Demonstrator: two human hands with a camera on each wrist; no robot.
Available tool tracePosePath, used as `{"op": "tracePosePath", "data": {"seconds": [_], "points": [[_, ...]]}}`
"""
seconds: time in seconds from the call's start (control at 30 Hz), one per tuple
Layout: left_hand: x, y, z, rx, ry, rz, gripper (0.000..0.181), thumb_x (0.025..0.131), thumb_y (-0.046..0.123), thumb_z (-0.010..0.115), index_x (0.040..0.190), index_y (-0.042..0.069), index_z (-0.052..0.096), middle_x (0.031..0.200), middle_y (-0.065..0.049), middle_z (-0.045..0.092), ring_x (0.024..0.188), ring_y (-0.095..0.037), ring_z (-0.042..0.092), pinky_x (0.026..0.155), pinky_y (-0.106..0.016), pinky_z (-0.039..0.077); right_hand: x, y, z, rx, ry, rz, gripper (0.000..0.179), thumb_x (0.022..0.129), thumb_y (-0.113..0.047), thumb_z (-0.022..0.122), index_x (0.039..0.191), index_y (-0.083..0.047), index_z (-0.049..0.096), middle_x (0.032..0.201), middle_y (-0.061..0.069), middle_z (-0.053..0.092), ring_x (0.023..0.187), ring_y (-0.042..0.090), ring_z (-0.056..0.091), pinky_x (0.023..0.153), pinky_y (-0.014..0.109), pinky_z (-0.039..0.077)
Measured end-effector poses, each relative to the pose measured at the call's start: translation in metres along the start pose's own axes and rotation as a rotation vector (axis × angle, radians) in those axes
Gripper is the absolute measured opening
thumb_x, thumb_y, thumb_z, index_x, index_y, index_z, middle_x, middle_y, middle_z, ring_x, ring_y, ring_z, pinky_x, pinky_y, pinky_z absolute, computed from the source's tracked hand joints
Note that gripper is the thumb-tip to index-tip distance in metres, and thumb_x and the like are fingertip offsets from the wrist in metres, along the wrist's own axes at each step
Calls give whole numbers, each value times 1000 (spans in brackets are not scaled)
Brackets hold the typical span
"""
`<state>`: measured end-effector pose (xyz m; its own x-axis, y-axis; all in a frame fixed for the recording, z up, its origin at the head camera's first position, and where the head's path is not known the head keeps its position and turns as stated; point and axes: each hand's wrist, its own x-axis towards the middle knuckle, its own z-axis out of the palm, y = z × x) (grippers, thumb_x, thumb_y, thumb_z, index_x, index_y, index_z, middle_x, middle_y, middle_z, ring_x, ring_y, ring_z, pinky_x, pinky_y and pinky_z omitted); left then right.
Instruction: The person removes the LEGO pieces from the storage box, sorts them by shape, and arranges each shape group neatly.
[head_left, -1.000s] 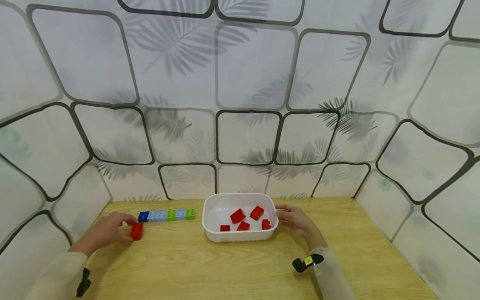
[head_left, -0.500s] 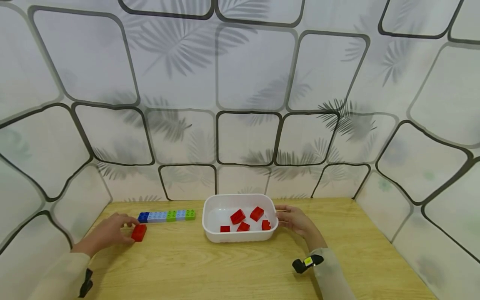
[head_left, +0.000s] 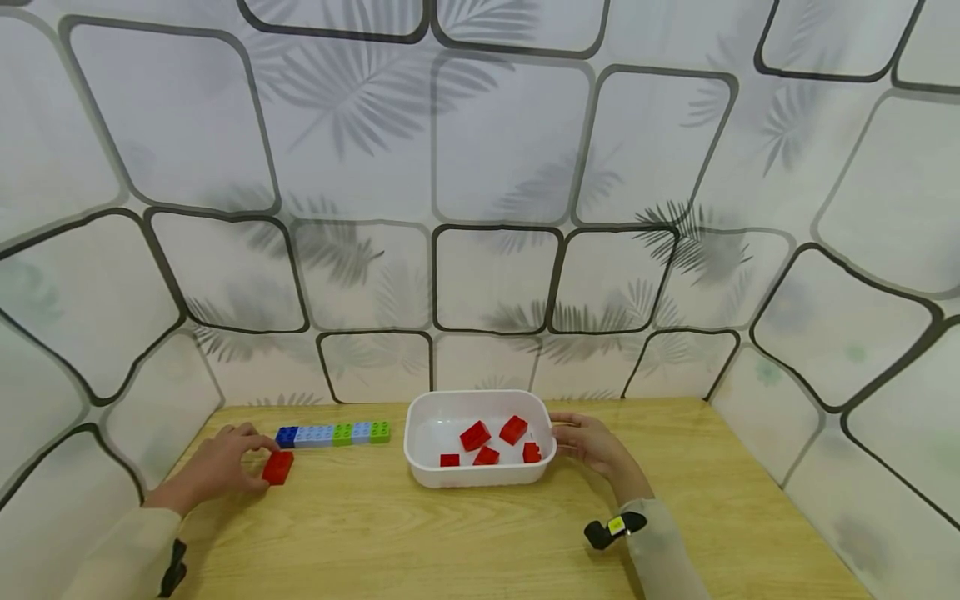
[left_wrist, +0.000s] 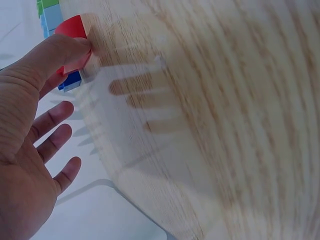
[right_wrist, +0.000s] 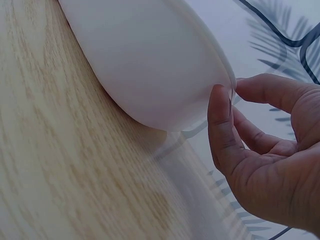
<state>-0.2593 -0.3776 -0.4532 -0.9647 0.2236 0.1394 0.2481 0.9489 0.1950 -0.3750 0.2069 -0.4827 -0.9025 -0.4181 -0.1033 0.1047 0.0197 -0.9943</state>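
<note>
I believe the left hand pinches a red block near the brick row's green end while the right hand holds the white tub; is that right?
Not quite: the head view shows the red block near the dark blue end of the brick row, not the green end. The rest is right: the left hand pinches it and the right hand holds the white tub.

A pale backdrop point(head_left: 510, 133) stands behind the wooden bench point(head_left: 420, 542) and along both sides. Grey leaves point(head_left: 367, 82) and rounded outlines point(head_left: 497, 226) pattern it.
</note>
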Motion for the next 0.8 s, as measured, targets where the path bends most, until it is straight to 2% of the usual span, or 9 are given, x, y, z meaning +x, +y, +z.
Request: {"op": "tracePosePath", "data": {"seconds": [0.37, 0.53, 0.8], "points": [[0, -1, 4, 8, 24, -18, 43, 65, 28, 92, 102, 15, 74, 98, -6, 62, 90, -28, 55, 75, -53, 50, 1, -1, 1, -2, 17, 14, 54, 101, -9, 59, 146, 15, 40, 119, 4, 70, 94, 9, 69, 84, 25, 58], [2, -3, 6, 20, 37, -14, 45, 64, 29, 92, 102, 14, 73, 97, -5, 62, 89, -28, 56, 73, -51, 50, 1, -3, 2, -10, 24, 6, 52, 101, -8, 59, 146, 14, 42, 121, 5, 70, 95, 10, 69, 85, 26, 58], [1, -4, 9, 22, 67, -16, 47, 64, 28, 92, 103, 13, 73, 95, -4, 63, 87, -26, 56, 73, -51, 50, 2, 0, 1, 14, 8, -7, 49, 102, -4, 57, 144, 16, 42, 110, -2, 72, 93, 9, 69, 83, 25, 58]]}}
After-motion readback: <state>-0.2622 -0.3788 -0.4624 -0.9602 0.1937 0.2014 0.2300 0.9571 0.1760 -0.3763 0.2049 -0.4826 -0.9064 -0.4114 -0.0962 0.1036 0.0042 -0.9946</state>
